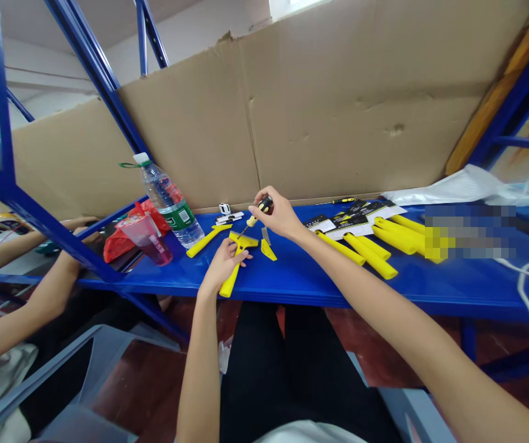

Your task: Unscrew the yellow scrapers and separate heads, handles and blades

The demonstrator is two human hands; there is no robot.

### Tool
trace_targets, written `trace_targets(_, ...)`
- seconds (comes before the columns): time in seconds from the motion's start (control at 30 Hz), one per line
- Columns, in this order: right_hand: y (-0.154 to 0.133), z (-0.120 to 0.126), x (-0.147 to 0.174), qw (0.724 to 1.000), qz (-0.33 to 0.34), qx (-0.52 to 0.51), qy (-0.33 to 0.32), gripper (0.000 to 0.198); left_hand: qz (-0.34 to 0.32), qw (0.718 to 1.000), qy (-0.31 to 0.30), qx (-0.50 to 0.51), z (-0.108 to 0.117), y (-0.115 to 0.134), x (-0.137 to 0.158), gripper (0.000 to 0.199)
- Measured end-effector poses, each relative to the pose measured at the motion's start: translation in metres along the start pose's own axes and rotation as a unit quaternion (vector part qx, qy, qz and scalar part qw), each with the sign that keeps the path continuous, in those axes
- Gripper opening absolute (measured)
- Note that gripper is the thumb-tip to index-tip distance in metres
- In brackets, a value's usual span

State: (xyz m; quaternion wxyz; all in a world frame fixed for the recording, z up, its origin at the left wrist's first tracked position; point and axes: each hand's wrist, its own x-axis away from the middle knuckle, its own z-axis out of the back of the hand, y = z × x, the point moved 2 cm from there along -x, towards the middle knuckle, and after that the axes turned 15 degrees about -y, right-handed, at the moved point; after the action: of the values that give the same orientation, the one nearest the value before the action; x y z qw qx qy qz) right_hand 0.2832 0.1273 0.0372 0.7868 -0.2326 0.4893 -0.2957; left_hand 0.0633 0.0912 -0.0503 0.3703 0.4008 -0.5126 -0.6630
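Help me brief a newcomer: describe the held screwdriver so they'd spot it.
At the blue table before the cardboard wall, find the right hand. It holds the black-and-yellow screwdriver, pointing down at a yellow T-shaped piece. Unlike the similar tool lying farther back, it is held.

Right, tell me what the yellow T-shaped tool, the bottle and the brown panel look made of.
Yellow T-shaped tool: probably moulded plastic, smooth with a slight sheen and even colour.
Bottle: clear, glossy plastic most likely, see-through with bright highlights.
Brown panel: matte, apparently cardboard, with dents, a vertical crease and a rough top edge.
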Motion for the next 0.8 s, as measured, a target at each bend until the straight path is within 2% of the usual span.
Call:
trace_targets(0.23, 0.0065, -0.0031, -0.0014, 1.000, 0.011, -0.019, 0.015, 0.051, -0.009, 1.000, -0.010, 0.006, 0.0008, -0.0040, -0.0012, 0.063)
trace_targets(0.33, 0.0037, -0.0043, 0.0007, 1.000, 0.015, -0.025, 0.007, 0.044, -0.013, 1.000, -0.012, 0.009, 0.0017, -0.0035, -0.0016, 0.066)
trace_targets(0.5, 0.0060, -0.0040, 0.0017, 0.997, -0.030, -0.066, -0.017, 0.037, -0.014, 1.000, -0.019, 0.015, 0.0019, -0.0012, -0.0013, 0.070)
trace_targets(0.67, 0.0053, -0.0026, 0.0010, 0.997, 0.014, -0.077, -0.016, 0.043, -0.020, 0.999, -0.033, 0.013, 0.0012, 0.0021, 0.0004, 0.065)
trace_targets(0.8, 0.0053, -0.0027, 0.0018, 0.996, -0.021, -0.086, -0.022, 0.025, -0.011, 1.000, -0.021, 0.007, 0.0023, 0.0018, 0.0011, 0.060)
